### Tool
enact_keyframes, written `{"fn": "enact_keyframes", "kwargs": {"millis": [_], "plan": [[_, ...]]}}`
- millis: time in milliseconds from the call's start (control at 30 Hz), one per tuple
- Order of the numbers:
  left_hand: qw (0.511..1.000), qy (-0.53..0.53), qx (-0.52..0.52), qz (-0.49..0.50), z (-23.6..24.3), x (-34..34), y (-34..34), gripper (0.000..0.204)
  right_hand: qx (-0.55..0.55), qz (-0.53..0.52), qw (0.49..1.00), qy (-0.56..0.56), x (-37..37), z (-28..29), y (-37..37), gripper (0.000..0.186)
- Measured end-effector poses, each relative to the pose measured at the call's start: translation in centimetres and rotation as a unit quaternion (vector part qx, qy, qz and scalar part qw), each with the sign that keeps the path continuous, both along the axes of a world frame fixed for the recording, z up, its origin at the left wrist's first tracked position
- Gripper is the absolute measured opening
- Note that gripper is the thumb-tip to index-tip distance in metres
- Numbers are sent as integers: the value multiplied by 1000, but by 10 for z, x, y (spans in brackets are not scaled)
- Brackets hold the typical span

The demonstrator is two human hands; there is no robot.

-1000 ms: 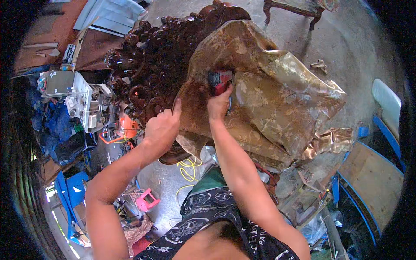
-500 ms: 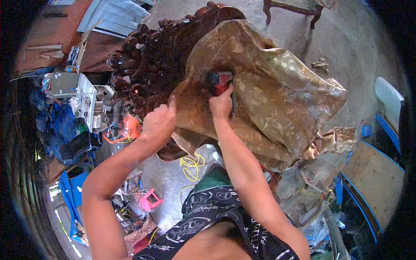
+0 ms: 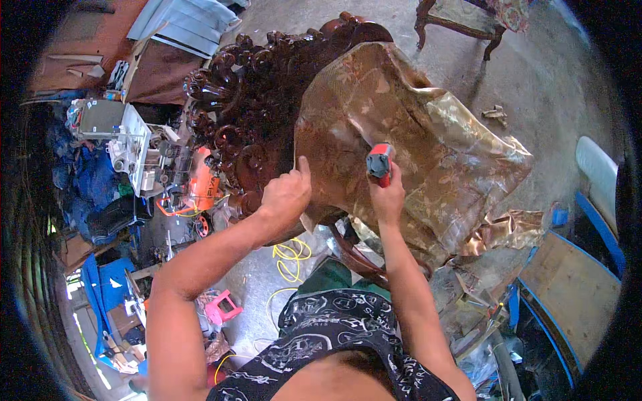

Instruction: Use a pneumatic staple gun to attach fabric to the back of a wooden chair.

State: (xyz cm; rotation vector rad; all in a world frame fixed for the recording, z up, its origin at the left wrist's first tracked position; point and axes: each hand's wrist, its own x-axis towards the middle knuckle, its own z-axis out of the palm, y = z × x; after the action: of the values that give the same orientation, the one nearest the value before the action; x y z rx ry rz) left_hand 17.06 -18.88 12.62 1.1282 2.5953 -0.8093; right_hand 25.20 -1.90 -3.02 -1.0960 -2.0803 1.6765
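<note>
as a person in a dark printed top (image 3: 328, 334) is standing over a half-covered piece of furniture, the two hands are working apart. the right hand (image 3: 388, 194) is gripping a red-and-grey handheld tool (image 3: 380, 164), while the left hand (image 3: 289, 194), fingers curled and one digit pointing away from the body, is resting at the near-left edge of the gold floral fabric (image 3: 401, 134). compared with a second ago, the tool is sitting lower and farther right over the cloth, its grey end now facing the camera, and a curved wooden rail (image 3: 354, 257) is showing below the fabric. the cloth is spreading over the furniture, beside its dark carved frame (image 3: 257, 87), and trailing rightward.

the left fingertips are hiding from view, so whether they are pinching the cloth cannot be told; nor can whether the tool is touching it. shadow is blurring the carving. to the left, an orange machine (image 3: 202, 180) is standing amid hard-to-read clutter; farther off, the top edge is cutting off a wooden chair (image 3: 461, 24).
</note>
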Motion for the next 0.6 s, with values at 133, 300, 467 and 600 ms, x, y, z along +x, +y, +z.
{"fn": "enact_keyframes", "kwargs": {"millis": [133, 300, 467, 600], "plan": [[999, 0, 2, 44, 10, -3, 3, 62, -32, 5, 999, -27, 19, -2, 8, 50], [998, 11, -3, 67, 22, -7, -10, 65, -45, 97, 994, 28, 29, 11, 11, 45], [998, 21, -14, 61, 29, -12, -11, 64, -33, 180, 967, 175, 17, 32, 8, 42], [997, 13, -21, 77, 29, -14, -10, 63, -72, 239, 937, 244, 4, 42, 7, 35]]}}
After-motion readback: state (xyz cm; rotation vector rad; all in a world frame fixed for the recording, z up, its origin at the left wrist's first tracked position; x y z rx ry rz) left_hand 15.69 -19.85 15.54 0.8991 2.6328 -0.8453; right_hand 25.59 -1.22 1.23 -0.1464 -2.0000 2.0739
